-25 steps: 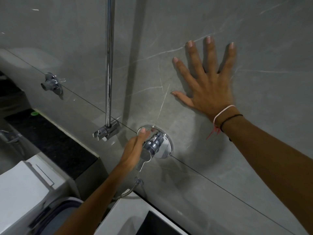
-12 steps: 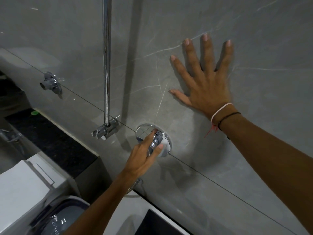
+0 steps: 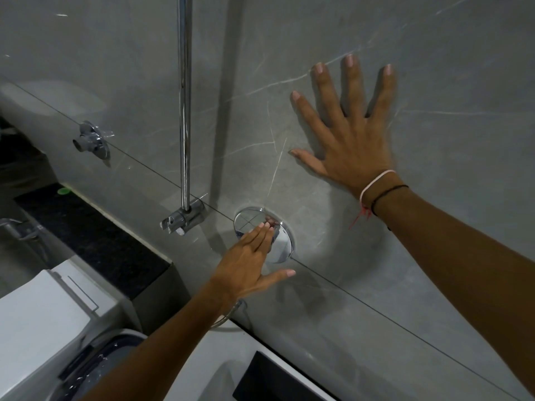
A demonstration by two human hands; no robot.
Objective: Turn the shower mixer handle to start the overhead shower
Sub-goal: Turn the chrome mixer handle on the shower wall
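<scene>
Left hand [image 3: 249,256] is covering the mixer handle [image 3: 275,230], grip flat, unclenched; right hand [image 3: 350,140], splayed, is bracing on the wall [image 3: 434,256], presumably for balance.

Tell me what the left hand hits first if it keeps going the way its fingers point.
The left hand points up and right at the round chrome plate of the mixer. Its fingers already overlap the plate, hiding the handle, so that likely comes first, then the plate; depth is unclear.

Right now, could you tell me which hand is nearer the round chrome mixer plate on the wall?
Left. The left hand lies over the mixer plate; the right hand is pressed flat on the wall above it.
</scene>
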